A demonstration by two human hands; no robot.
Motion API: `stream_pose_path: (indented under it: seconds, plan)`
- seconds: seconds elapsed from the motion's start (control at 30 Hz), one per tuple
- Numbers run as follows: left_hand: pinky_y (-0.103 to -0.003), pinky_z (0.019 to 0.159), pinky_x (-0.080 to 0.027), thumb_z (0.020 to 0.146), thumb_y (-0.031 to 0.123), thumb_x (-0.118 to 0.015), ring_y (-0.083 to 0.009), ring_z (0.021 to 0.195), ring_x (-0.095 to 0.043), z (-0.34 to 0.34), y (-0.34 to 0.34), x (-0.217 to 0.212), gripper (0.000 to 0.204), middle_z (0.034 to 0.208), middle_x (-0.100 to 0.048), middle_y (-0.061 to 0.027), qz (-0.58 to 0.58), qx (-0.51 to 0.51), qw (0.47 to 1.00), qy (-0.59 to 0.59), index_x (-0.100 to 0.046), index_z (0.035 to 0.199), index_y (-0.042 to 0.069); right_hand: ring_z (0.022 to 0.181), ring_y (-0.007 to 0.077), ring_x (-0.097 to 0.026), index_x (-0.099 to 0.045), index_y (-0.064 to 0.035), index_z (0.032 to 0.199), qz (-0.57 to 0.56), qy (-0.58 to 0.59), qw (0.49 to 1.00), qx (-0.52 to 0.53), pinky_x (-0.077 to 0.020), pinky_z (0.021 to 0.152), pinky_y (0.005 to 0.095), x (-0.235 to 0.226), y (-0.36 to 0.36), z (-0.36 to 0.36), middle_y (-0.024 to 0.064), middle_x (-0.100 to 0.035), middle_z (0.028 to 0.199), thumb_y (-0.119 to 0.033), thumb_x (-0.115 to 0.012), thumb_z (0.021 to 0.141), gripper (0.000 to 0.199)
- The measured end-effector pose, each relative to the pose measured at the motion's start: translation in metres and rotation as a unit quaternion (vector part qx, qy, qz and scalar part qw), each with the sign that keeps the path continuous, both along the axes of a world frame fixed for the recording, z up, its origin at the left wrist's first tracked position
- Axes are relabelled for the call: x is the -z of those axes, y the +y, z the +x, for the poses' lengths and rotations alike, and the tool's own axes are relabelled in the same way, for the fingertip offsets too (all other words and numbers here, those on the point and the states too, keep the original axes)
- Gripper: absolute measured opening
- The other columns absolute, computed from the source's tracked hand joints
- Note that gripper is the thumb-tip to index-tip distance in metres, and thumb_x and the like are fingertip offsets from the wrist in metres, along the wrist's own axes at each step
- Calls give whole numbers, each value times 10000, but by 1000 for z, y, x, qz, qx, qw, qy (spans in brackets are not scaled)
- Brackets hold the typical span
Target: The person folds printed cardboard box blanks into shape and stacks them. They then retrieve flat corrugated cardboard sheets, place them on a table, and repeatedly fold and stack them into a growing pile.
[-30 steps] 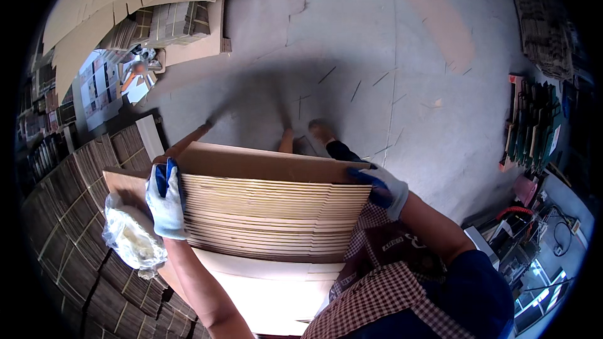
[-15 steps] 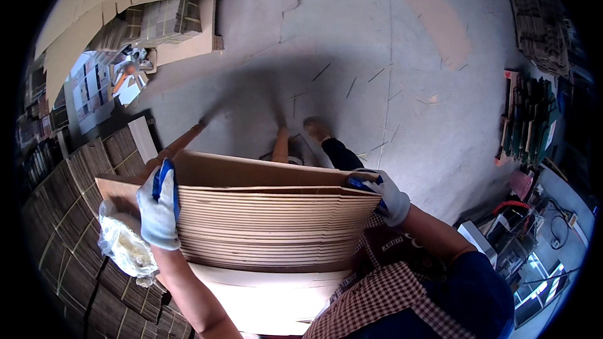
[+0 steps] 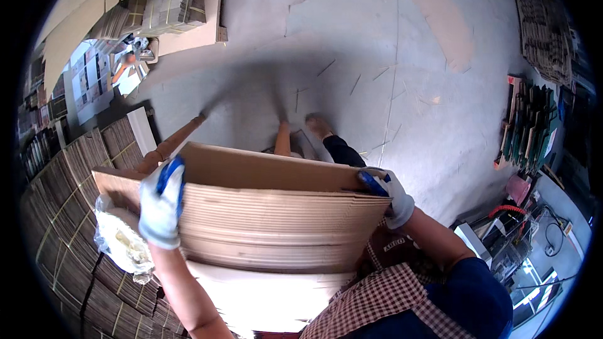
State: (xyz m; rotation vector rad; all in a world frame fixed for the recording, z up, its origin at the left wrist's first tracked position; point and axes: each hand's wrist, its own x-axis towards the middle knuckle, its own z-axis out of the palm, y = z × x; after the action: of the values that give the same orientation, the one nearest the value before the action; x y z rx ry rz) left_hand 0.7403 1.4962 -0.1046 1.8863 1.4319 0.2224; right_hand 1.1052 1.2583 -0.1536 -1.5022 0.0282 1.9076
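A thick stack of flat brown cardboard sheets [image 3: 276,229] lies in front of me, edges facing me. At its far side a folded cardboard sheet [image 3: 270,171] stands partly apart from the rest, leaving a dark gap. My left hand [image 3: 161,206], in a white glove with blue on the fingers, is closed on the left end of the cardboard. My right hand [image 3: 391,196], gloved alike, has its fingers curled over the right end. How many sheets each hand holds is hidden. Beside my left hand sits a crumpled clear plastic bag [image 3: 125,242] with pale contents.
The wooden board [image 3: 113,182] under the stack has wooden legs [image 3: 179,141] reaching the floor. Bundled cardboard stacks [image 3: 69,213] fill the left. More cardboard [image 3: 173,9] stands far left. Green-edged sheets [image 3: 531,122] and a machine with a red coiled hose [image 3: 505,210] are on the right.
The far panel of the folded sheet stands a little higher, and the gap beneath it is wider. Both hands have shifted slightly with the cardboard, the right one a bit to the right.
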Motion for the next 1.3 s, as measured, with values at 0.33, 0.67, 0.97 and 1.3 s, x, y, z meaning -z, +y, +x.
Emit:
stream_pose_path:
  seconds: [0.33,0.67,0.97,1.3]
  plan:
    - [-389,768,-515,990,385,-568,-354,864,-703,32,22,32,423,873,-723,-198,-115,-2,981,155,-710,1035,-10,841,112,-675,-664,-11,1111,58,-132,989,-29,-559,739,253,12,-13,-11,77,-712,968,-266,-583,995,291]
    - [-435,771,-533,1002,419,-531,-387,859,-693,30,14,27,428,891,-720,-195,-67,23,961,266,-710,1079,37,822,101,-661,-665,-30,1085,-13,-15,994,112,-553,717,248,13,-12,-17,50,-699,932,-306,-607,985,299]
    - [-467,799,-521,1012,484,-467,-411,884,-673,38,4,27,497,906,-692,-245,-69,42,951,300,-726,1039,60,798,110,-664,-662,-35,1068,6,-5,993,116,-565,712,261,3,-8,-16,63,-696,937,-313,-633,966,298]
    - [-448,791,-513,972,479,-560,-407,905,-674,47,-5,18,496,950,-697,-241,-7,-63,955,290,-692,1048,6,971,166,-660,-644,12,1160,47,25,997,53,-515,890,316,9,7,-5,102,-692,1081,-389,-571,986,443]
